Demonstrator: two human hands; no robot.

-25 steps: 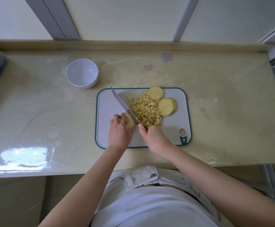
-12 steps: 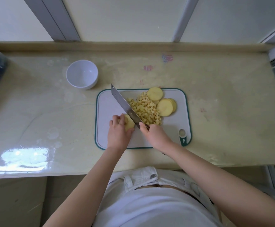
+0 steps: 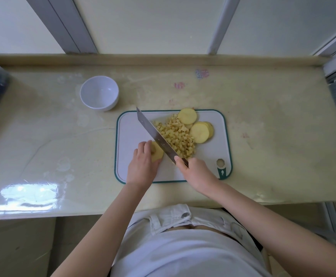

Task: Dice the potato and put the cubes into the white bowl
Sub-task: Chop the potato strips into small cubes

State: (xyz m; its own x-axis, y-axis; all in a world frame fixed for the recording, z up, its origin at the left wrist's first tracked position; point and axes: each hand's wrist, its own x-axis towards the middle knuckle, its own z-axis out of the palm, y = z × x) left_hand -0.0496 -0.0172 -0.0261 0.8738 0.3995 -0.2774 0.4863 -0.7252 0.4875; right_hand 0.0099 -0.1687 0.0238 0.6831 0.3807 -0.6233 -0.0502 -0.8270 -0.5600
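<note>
Held down on the white cutting board point(image 3: 127, 134) by curled left hand point(image 3: 143, 165) fingers: a potato piece point(image 3: 157, 154). Gripped tight in the right hand point(image 3: 196, 173), a cleaver point(image 3: 155, 134), blade against that piece. Beside the blade, potato cubes point(image 3: 179, 137) and round slices point(image 3: 200, 132) — white bowl point(image 3: 99, 92) apart, on the counter point(image 3: 273, 136).
</note>
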